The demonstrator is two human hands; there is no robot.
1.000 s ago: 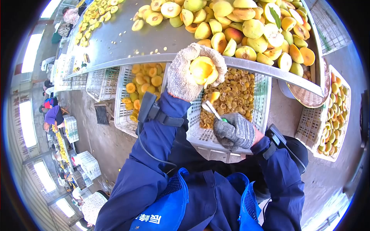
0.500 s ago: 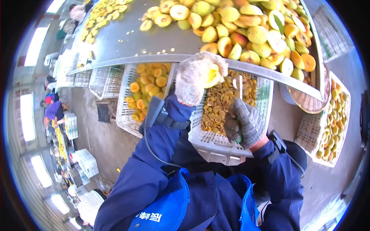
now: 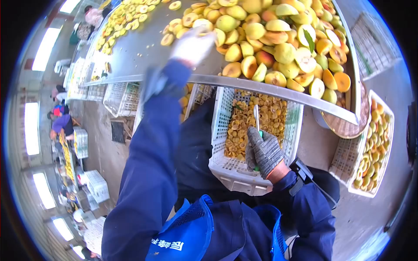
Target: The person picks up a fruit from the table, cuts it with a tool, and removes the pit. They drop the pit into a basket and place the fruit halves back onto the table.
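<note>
My left hand point(image 3: 192, 47), in a pale glove, is smeared by motion over the metal table point(image 3: 143, 56), at the left edge of a heap of halved yellow peaches point(image 3: 274, 48). Its fingers are too blurred to read. In a grey knit glove, my right hand point(image 3: 264, 150) is closed around the green handle of a small knife point(image 3: 256, 115), blade pointing up and away from me. Beneath the knife stands a white crate point(image 3: 217, 130) filled with small yellow-brown fruit scraps point(image 3: 244, 135).
Left of the scrap crate, my left arm partly hides peach halves point(image 3: 185, 102) in another crate. A crate of peaches point(image 3: 372, 143) stands on the floor at the right, by a woven basket point(image 3: 355, 117). More cut fruit point(image 3: 126, 17) lies farther along the table. Other people work at far left.
My left hand has moved from the table's front edge, where it held a peach piece, up and left to the heap. My right hand has shifted slightly; the knife now shows clearly.
</note>
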